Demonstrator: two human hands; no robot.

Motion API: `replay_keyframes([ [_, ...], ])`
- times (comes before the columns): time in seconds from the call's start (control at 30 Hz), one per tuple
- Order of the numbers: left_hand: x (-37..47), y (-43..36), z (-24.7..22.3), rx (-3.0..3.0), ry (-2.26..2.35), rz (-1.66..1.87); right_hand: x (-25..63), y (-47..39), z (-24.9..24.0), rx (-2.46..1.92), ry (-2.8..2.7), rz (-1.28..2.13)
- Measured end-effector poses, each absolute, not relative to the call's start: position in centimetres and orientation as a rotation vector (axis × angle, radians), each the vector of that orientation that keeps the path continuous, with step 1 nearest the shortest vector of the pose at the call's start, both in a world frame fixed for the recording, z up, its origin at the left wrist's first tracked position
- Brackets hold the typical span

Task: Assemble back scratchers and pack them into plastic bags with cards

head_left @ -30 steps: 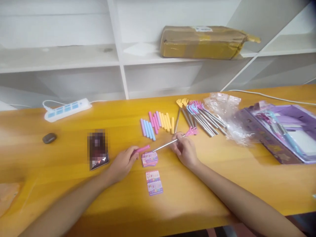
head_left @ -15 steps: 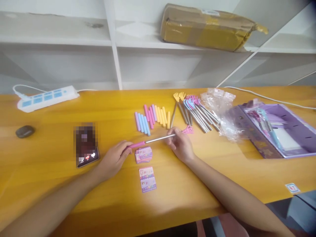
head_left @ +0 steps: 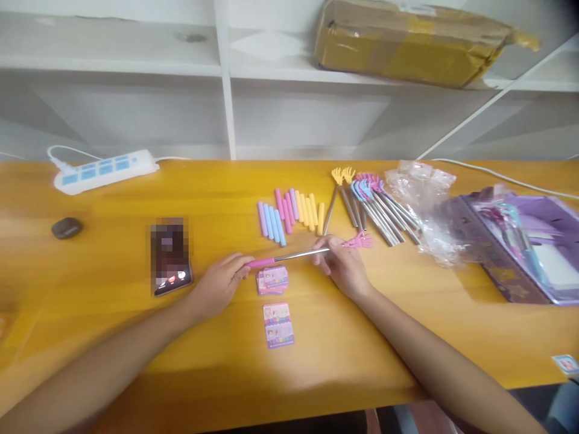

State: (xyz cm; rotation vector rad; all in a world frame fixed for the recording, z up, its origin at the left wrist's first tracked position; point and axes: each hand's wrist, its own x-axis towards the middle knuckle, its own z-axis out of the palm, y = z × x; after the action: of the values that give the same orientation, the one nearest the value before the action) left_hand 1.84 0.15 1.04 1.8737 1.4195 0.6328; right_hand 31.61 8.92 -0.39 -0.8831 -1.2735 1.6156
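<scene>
Between my two hands lies a back scratcher (head_left: 301, 254) with a metal rod, a pink handle sleeve and a pink claw head. My left hand (head_left: 221, 280) is closed around the pink sleeve. Near the claw, my right hand (head_left: 341, 265) grips the rod with bent fingers. Just below the rod sits a small stack of printed cards (head_left: 272, 280), and a larger printed card (head_left: 278, 325) lies nearer to me. Beyond my hands are several loose sleeves (head_left: 274, 225) in purple, blue, pink and yellow. More back scratchers (head_left: 377, 211) with yellow, pink and blue claws lie behind my right hand.
Clear plastic bags (head_left: 420, 205) lie beside a purple box (head_left: 506, 283) holding wrapped items on the right. To the left are a phone (head_left: 172, 283), a dark small case (head_left: 66, 228) and a power strip (head_left: 106, 173). A taped carton (head_left: 416, 45) rests on the shelf.
The whole view has shifted, so the scene sits further right. Both hands keep their hold on the back scratcher, with little other visible difference.
</scene>
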Motion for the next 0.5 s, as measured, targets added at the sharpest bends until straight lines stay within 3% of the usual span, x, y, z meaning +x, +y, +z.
replay_keyframes([
  [0.5,1.29,0.19,0.74,1.857,1.365,0.624,32.25,8.31,-0.42,-0.787,-1.42,1.636],
])
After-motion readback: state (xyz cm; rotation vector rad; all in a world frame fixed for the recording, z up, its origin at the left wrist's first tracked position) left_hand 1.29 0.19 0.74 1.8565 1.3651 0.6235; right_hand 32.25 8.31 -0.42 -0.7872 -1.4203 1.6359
